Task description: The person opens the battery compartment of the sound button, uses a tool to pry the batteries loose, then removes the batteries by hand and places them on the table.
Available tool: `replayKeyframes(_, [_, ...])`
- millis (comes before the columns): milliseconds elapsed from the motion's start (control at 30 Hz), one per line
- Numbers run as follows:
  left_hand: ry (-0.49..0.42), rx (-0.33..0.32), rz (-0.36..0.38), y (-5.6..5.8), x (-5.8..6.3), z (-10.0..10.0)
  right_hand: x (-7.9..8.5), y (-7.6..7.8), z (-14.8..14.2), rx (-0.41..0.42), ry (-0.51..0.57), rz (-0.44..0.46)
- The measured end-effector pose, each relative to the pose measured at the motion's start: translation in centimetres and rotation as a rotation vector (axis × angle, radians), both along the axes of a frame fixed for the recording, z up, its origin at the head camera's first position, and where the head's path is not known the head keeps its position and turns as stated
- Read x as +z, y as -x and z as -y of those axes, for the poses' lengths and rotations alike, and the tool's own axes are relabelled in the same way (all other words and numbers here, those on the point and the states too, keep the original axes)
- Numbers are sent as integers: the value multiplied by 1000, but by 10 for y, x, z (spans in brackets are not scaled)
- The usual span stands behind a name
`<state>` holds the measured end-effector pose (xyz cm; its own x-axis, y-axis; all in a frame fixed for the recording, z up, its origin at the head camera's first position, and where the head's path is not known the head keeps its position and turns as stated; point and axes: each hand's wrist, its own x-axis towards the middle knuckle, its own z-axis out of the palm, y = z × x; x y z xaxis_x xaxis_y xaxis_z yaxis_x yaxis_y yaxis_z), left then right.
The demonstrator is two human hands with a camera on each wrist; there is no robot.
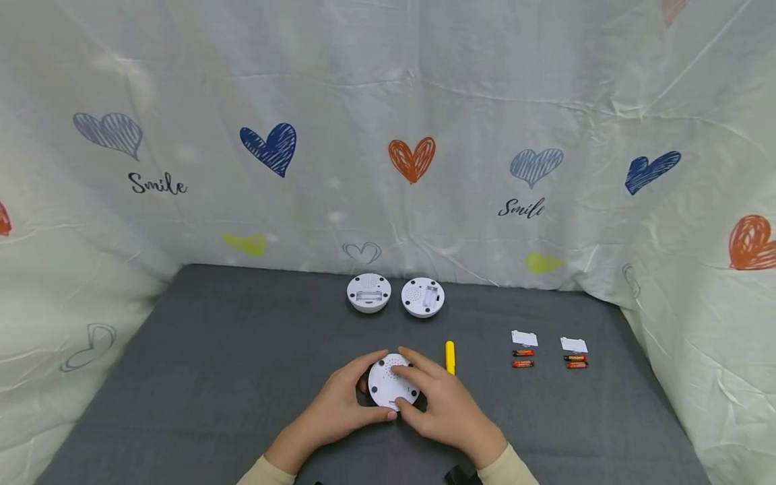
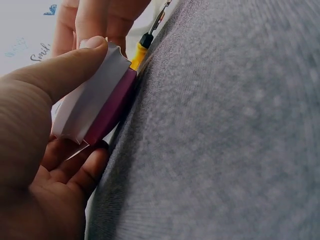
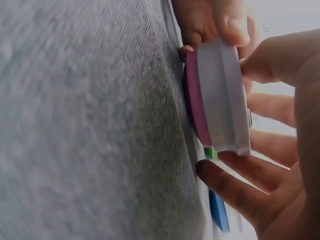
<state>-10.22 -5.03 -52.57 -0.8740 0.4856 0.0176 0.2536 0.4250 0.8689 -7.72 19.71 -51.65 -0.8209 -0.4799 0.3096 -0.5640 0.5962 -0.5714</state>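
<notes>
A round white device (image 1: 393,391) with speaker holes and dark rubber feet lies face-down on the grey table, between both hands. Its lower part is magenta, as the left wrist view shows on its side (image 2: 111,107). My left hand (image 1: 336,404) grips its left edge, thumb along the near rim and fingers round the far side. From the right, my right hand (image 1: 451,407) holds it, with thumb and a fingertip on the white face. No open battery slot shows on that face. A yellow-handled screwdriver (image 1: 450,357) lies just beyond the right hand.
Two similar round devices (image 1: 369,304) (image 1: 423,310) with open battery slots sit at the table's back. To the right lie two white covers (image 1: 524,338) (image 1: 573,345) and two pairs of red batteries (image 1: 523,353) (image 1: 576,358). A heart-printed curtain (image 1: 339,209) hangs behind.
</notes>
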Motion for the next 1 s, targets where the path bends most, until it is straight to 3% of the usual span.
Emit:
replayKeyframes(300, [5,-5,-37,3,0,1,-7,0,5,-33,29,-140])
replayKeyframes(700, [15,2,-73,4,-1,3,-13,2,8,-47,115,-59])
replayKeyframes(1000, [28,-11,-65,5,-2,2,-11,9,-1,19,112,-45])
